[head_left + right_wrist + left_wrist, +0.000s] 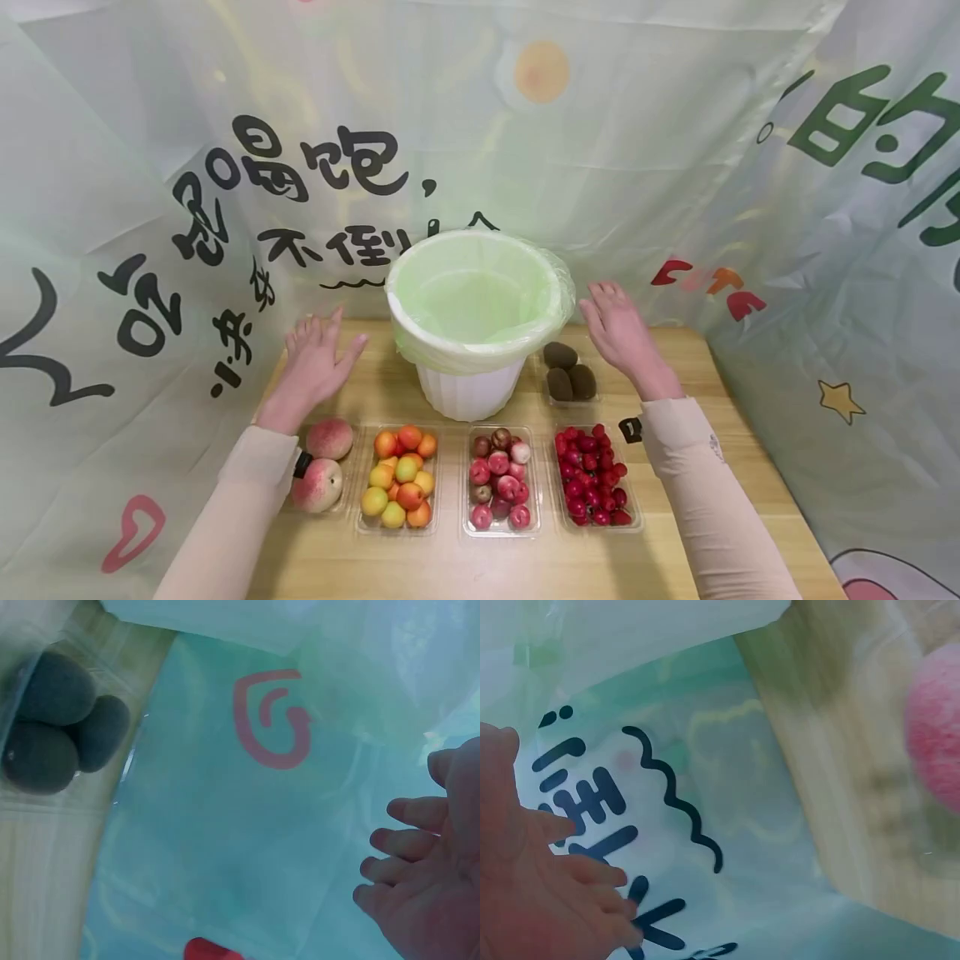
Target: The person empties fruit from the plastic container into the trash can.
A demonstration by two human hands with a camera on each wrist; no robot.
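My left hand (313,362) is raised on the left of a white bin (471,387), its fingers spread and nothing in its grasp. On the bin's other side, my right hand (618,329) hovers near the rim with relaxed fingers, holding nothing. A pale green plastic bag (480,304) lines the bin and folds over its rim. Dark brown kiwis (572,379) sit in a clear box below the right hand. Two pink peaches (318,485) lie in another clear box under the left wrist.
Along the front stand clear boxes of orange-yellow fruit (405,479), reddish plum-like fruit (500,479) and small dark red fruit (592,477). All rest on a wooden table (517,571). A printed cloth (637,125) encloses its back and sides.
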